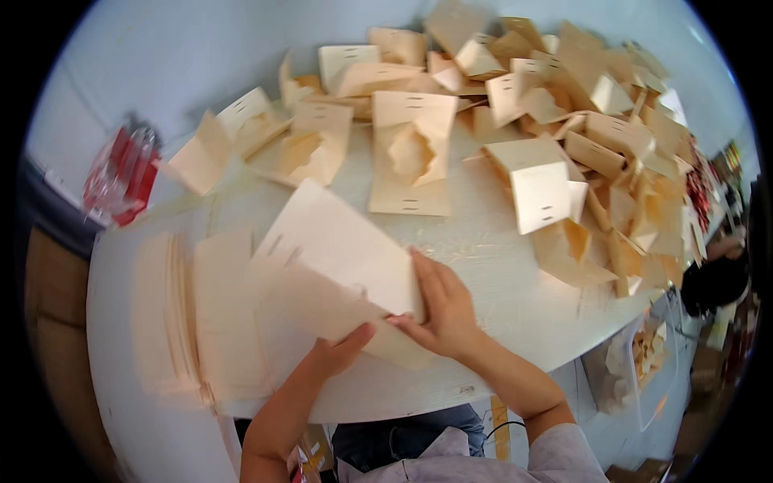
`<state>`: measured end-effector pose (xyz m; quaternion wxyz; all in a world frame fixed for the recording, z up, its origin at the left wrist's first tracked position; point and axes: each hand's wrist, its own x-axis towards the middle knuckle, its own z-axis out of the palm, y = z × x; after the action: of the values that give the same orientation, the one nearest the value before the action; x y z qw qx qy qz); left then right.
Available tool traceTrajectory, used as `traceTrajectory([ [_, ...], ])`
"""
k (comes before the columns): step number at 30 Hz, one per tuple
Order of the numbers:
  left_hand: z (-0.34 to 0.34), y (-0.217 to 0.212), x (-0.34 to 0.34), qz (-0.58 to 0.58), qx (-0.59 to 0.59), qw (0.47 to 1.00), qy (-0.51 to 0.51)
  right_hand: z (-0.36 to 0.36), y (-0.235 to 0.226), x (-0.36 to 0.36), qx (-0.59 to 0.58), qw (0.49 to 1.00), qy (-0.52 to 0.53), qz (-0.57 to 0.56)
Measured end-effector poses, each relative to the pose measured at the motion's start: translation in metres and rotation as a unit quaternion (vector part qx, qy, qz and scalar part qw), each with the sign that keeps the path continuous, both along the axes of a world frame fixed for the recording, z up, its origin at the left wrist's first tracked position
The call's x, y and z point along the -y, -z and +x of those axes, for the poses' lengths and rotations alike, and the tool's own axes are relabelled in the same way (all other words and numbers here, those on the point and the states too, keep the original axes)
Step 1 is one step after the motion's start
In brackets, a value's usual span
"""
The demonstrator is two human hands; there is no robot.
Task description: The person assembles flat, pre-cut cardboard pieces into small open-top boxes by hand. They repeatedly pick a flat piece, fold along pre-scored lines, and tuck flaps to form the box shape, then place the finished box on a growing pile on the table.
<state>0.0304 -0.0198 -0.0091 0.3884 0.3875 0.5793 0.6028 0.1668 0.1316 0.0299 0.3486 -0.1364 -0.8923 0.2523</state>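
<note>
Cream card (346,241), creased into two flat panels with small dark slots, is held above the desk (487,282) near the middle of its front edge; the right hand (447,310) clamps its right side, the left hand (342,350) its near edge. Blurred flat sheets (229,310) lie toward the desk's left edge. Bare desktop separates the card from folded pieces (541,193), some with jagged holes, crowding the back and right edges.
</note>
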Motion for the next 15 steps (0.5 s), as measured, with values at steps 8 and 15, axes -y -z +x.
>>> traceTrajectory([
  [8,-0.008,0.015,-0.015,0.005,-0.113,0.989,-0.095,-0.001,0.009,-0.011,-0.001,1.000,0.019,0.022],
  [15,-0.040,0.026,-0.072,0.015,-0.064,0.996,-0.066,0.002,-0.010,0.039,0.114,0.989,0.098,-0.012],
])
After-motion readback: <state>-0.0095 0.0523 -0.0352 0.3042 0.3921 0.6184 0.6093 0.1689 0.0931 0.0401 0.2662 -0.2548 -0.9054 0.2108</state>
